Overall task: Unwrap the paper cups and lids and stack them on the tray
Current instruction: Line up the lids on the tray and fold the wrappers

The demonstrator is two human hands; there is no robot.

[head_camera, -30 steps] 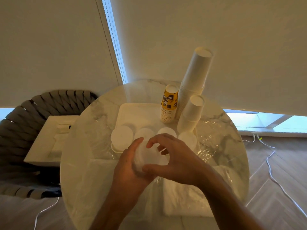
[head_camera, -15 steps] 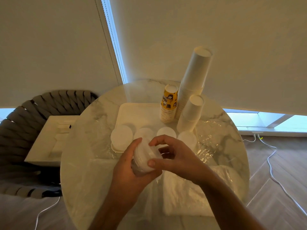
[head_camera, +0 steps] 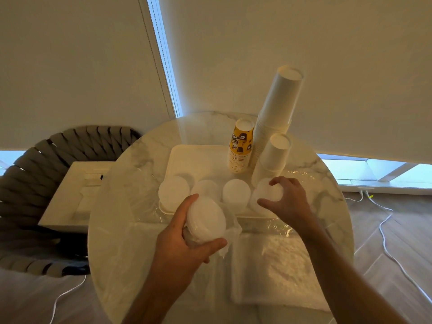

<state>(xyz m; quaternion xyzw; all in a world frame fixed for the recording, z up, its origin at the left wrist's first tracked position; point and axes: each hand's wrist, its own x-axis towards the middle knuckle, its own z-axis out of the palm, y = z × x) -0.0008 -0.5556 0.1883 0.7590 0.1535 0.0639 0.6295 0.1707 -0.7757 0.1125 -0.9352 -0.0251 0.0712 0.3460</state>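
My left hand (head_camera: 184, 242) grips a stack of white lids (head_camera: 207, 220) still partly in clear wrap, held above the table in front of the tray (head_camera: 198, 157). My right hand (head_camera: 288, 199) curls its fingers round a white lid (head_camera: 266, 192) over the rightmost lid pile at the tray's front edge. Three more lid piles (head_camera: 174, 191) stand along that edge. At the tray's back right stand a tall stack of white cups (head_camera: 278, 113), a shorter white cup stack (head_camera: 272, 157) and a stack of yellow printed cups (head_camera: 240, 148).
The round marble table (head_camera: 140, 253) carries crumpled clear plastic wrap (head_camera: 275, 265) at the front right. A woven chair (head_camera: 28, 183) with a white box (head_camera: 70, 195) on its seat stands to the left. White cables (head_camera: 385, 230) lie on the wooden floor at the right.
My right hand has left the wrapped stack and moved right and forward to the rightmost lid pile on the tray, holding a lid. My left hand keeps the stack, now tilted.
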